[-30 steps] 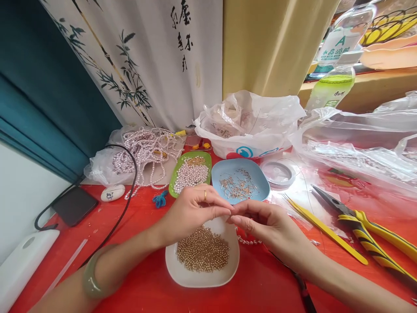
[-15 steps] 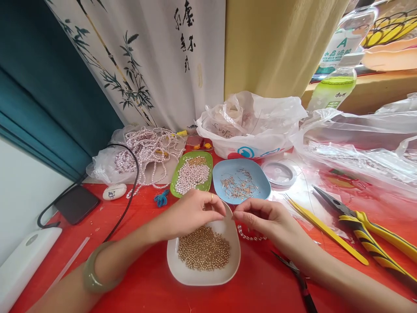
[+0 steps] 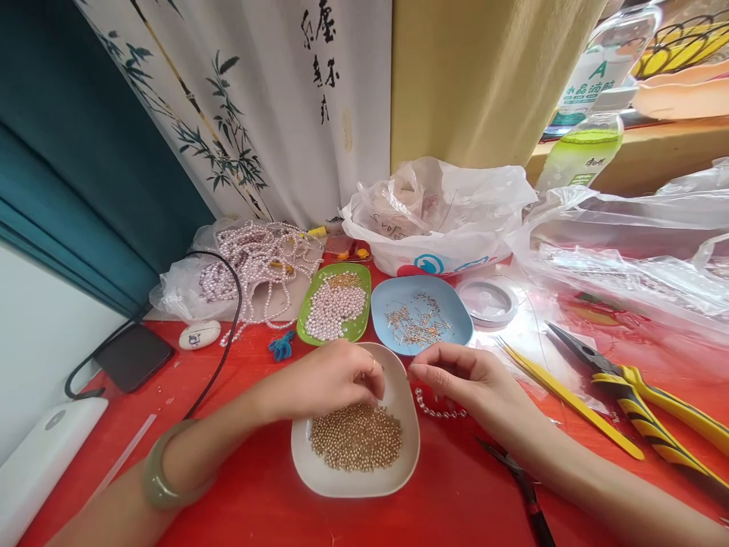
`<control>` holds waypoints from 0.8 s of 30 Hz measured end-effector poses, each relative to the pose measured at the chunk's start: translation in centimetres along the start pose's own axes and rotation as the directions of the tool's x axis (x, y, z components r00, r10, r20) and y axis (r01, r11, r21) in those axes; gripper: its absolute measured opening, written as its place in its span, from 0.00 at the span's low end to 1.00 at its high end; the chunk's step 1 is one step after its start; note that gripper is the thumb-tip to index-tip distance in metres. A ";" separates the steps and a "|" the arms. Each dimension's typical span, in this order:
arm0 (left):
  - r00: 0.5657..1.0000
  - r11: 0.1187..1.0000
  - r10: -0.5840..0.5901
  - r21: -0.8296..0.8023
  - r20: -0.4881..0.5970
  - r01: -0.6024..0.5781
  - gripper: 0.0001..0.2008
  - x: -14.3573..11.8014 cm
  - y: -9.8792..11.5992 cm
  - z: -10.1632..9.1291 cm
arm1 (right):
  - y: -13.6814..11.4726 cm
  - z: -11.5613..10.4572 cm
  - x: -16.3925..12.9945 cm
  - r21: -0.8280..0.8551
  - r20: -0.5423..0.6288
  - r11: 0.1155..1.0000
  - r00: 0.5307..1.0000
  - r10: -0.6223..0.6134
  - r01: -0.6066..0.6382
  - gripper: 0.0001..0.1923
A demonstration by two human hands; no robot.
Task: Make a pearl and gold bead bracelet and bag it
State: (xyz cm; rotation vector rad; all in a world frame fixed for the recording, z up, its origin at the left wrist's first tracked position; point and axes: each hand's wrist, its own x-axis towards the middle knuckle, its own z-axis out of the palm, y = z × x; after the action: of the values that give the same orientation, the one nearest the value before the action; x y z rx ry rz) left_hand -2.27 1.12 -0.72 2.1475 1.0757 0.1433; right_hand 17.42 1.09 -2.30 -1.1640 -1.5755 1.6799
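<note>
Two bare hands work at a white dish (image 3: pixel 410 448) of small gold beads (image 3: pixel 356 436), the landmark for all positions given. Compared with a second ago, when both sets of fingertips met above the dish's far rim, the left hand (image 3: pixel 330 377) has dropped into the dish; its fingers are curled narrowly with their tips at the far edge of the bead heap, and whether a bead is pinched cannot be told. The right hand (image 3: pixel 464 377), just right of the dish, holds its fingertips pinched together, apparently on a fine thread; a short strung length of beads (image 3: pixel 437 411) lies on the red table (image 3: pixel 228 501) beneath it. This shift suggests another bead is being picked. Behind the dish: a green tray (image 3: pixel 361 328) of pearls and a blue tray (image 3: pixel 456 311) of pins. Further right: yellow tweezers (image 3: pixel 569 398) and pliers (image 3: pixel 643 395).
</note>
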 end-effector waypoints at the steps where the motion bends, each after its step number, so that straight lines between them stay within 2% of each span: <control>1: 1.000 1.000 0.005 0.008 0.004 -0.006 0.08 0.0 0.0 0.1 | 0.0 0.0 0.0 0.004 0.000 1.000 1.000 0.000 0.000 0.10; 7: 1.000 0.999 0.013 0.038 0.005 -0.013 0.08 0.1 0.1 0.4 | 0.0 0.1 0.0 0.001 0.009 1.000 1.000 -0.009 0.009 0.10; 13: 1.000 0.992 -0.030 0.125 0.004 0.029 0.07 0.2 0.7 0.4 | 0.4 0.1 0.1 0.021 0.023 1.000 1.000 0.011 -0.012 0.09; 15: 0.999 0.993 -0.042 0.109 -0.001 0.042 0.06 0.2 0.8 0.2 | 0.3 0.1 0.1 0.038 0.025 0.999 1.000 0.011 -0.012 0.09; 19: 0.992 0.986 -0.126 -0.115 -0.023 0.123 0.06 0.2 0.6 0.0 | 0.1 0.1 -0.1 0.032 0.020 0.999 1.000 0.001 -0.001 0.09; 22: 0.977 0.913 -0.213 -0.356 0.001 0.199 0.05 0.4 0.2 0.1 | 0.0 0.1 -0.2 0.017 0.019 1.000 1.000 -0.019 0.019 0.10; 24: 0.972 0.867 -0.234 -0.452 0.002 0.209 0.05 0.6 0.0 0.2 | 0.1 0.2 -0.3 0.002 0.020 0.999 0.999 -0.038 0.038 0.10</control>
State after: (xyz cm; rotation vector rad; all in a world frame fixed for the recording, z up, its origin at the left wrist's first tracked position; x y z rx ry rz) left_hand -1.85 1.45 -0.97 1.6013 1.1796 0.3116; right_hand 17.43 0.75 -2.39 -1.1130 -1.5984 1.6727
